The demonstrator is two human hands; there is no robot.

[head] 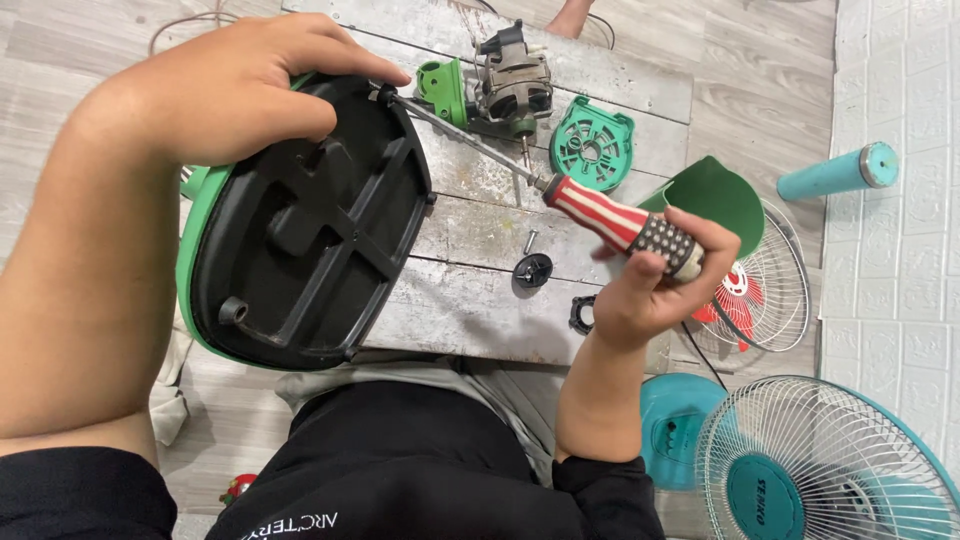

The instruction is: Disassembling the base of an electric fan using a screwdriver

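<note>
Under left hand (235,85) — fan base (300,225); right hand (650,285) grips screwdriver (610,215).

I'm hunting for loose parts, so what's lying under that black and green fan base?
The fan base rests tilted on the wooden table, held by the left hand. Whatever lies beneath it is covered.

We hold a fan base (300,225), black underside up with a green rim, tilted on a worn wooden table (470,300). Our left hand (235,85) grips its upper edge. Our right hand (650,285) wraps the red-and-white striped handle of a screwdriver (600,212), whose tip meets the base's top corner. Beside it lie a fan motor (512,85), a green motor cover (592,145), a loose screw (529,241) and a black knob (532,270). A teal fan (820,470) stands on the floor.
</note>
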